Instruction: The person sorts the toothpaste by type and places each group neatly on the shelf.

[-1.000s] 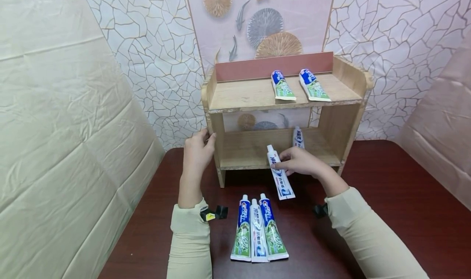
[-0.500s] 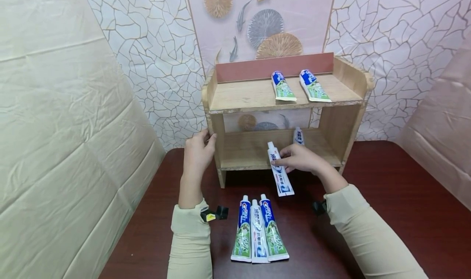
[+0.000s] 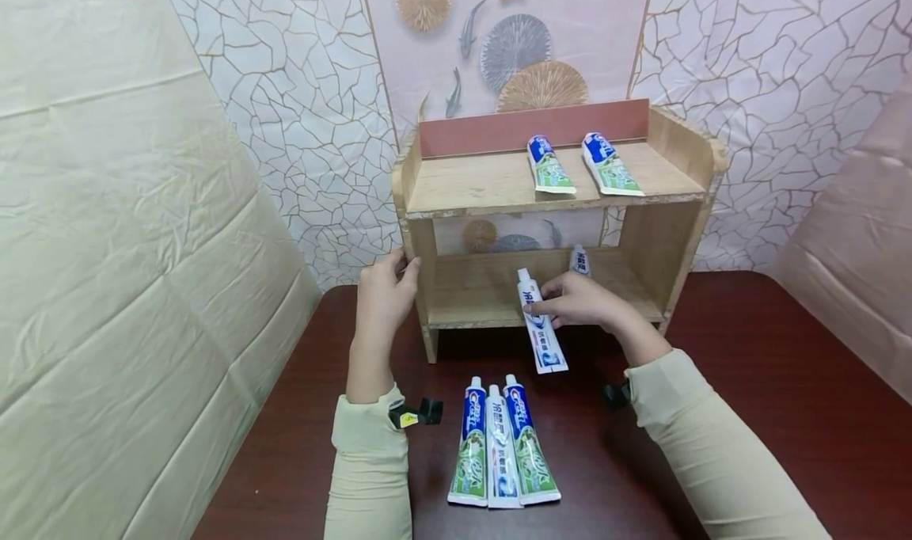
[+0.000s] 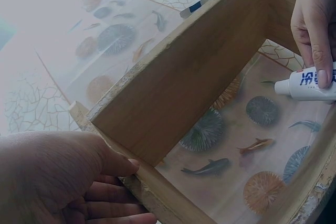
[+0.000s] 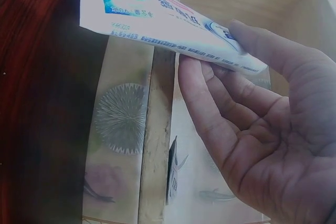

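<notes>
A: The white toothpaste tube with blue lettering [image 3: 539, 326]: which way does it lie?

B: Cap to the far side, leaning slightly left; flat crimped end near, a little right. Long axis runs mostly near to far.

A: Position?

B: In the air at the near edge of the lower tier, about mid-width, of the pale two-tier wooden shelf [image 3: 463, 190]. Can't tell how far the cap reaches inside.

A: Hands?

B: Well apart. The right hand [image 3: 580, 300] pinches the tube, thumb above, fingers beneath. The left hand [image 3: 385, 293] rests loosely against the shelf's left side, thumb on its near edge.

A: Changes over the past second?

B: Tube and right hand have shifted a little farther, toward the shelf. Left hand holds its place. Same two blue-and-green toothpaste tubes [image 3: 552, 165] on the upper tier, right half. Same second white tube [image 3: 580, 260] on the lower tier, partly hidden behind the right hand. Near, on the dark red tabletop [image 3: 769, 413], same row of three tubes [image 3: 503, 454], white between two blue-and-green.
</notes>
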A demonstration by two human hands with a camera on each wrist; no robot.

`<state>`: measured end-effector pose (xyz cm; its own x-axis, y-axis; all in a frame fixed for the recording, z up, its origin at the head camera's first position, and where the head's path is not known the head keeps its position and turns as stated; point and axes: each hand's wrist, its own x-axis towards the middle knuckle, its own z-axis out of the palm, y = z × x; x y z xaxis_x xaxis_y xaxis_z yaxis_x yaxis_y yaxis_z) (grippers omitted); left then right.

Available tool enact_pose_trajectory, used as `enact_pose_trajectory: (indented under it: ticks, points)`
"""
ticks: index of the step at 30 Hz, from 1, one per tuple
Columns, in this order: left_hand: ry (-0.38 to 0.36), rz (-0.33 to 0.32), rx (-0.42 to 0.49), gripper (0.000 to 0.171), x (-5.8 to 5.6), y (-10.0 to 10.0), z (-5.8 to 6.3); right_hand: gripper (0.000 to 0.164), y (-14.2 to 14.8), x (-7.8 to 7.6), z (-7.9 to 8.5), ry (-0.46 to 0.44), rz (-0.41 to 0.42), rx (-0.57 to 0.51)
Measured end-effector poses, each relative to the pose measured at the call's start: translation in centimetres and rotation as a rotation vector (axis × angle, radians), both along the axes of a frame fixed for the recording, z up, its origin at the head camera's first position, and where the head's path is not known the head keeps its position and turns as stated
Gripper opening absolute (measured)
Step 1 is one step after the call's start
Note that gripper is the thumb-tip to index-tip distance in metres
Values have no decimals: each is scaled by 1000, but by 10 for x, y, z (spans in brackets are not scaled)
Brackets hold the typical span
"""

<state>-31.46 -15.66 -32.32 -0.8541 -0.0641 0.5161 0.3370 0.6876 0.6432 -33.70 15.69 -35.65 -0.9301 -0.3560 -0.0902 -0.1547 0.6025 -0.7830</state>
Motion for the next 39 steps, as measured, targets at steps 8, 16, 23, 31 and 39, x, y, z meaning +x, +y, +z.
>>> enact_pose_trajectory:
  ticks: [8,16,23,31,39]
  points:
    - [5,13,-9,36,0,0,0,29,0,-4,5,8,22,-7]
    - [13,12,-6,33,0,1,-1,32,1,-7,7,-6,25,-48]
    - [16,12,-3,33,-1,0,-1,33,1,-13,9,-4,-4,-16]
    - [15,17,-6,33,0,0,0,32,3,-20,10,0,-8,-9]
    - [23,3,-7,32,-1,0,0,31,3,-23,10,3,-10,1]
